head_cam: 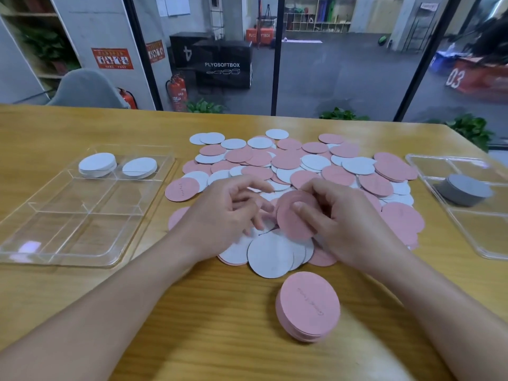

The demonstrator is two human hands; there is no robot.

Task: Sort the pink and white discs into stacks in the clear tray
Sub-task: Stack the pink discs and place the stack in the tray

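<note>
Left hand, right hand: bare, no gloves, rings or watch; forearms uncovered, no sleeves visible.

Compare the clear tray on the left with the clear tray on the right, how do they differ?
The left tray holds two white stacks in its far compartments; the right tray holds one grey stack. The left tray shows whole, while the right tray is cut off by the frame edge. Both are clear, divided, and rest on the wooden table.
</note>
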